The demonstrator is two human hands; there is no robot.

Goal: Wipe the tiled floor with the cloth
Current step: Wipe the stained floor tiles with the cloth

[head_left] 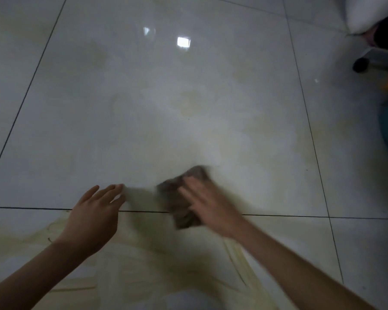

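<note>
Right hand (207, 203) presses flat on the cloth (177, 198), fingers straight, nothing clenched; motion blur hides detail. Left hand (94, 211) is released, fingers extended low over the floor (143, 97). Cloth straddles the grout line (300, 216), near centre. Its long axis runs near to far, far end tilted right. Judgement: use even palm pressure and overlapping strokes toward the near yellowish smears (121, 265).

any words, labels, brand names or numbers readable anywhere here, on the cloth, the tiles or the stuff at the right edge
None: no readable text anywhere in this view.
The cloth under the right hand is motion-blurred and shows no print.
The tiled floor carries only yellowish stains, grout lines and light reflections.
The caster wheel and the white object at the right edge show no lettering.
</note>
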